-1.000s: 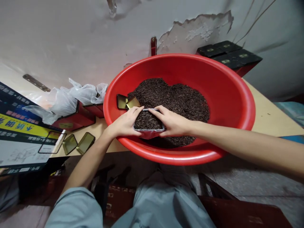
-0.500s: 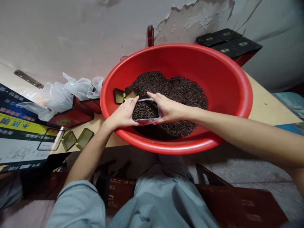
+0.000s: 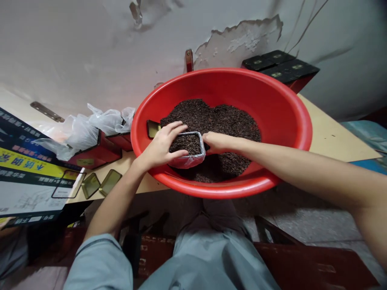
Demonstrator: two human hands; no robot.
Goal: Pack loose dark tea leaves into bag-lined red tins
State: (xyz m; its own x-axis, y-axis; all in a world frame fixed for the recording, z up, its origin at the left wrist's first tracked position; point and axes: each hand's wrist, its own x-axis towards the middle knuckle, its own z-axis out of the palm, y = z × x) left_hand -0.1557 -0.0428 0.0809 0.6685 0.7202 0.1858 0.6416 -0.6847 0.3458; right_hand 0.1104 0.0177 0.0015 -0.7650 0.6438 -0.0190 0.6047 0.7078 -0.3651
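Pale tabletop (image 3: pixel 328 135), loaded left, centre and back right.
Big red basin (image 3: pixel 278 110) sits mid-table, near rim past the front edge. Left of basin: red tins (image 3: pixel 105 151) at the back, two shallow gold-lined lids (image 3: pixel 110 182) side by side up front. Back right: black-topped boxes (image 3: pixel 282 70), tight group.

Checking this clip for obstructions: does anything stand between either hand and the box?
Only plastic folded over the rim of the box stands between it and the left hand, which holds its left end. Between the right hand and the box's right side shows a dark patch; its nature is unclear.
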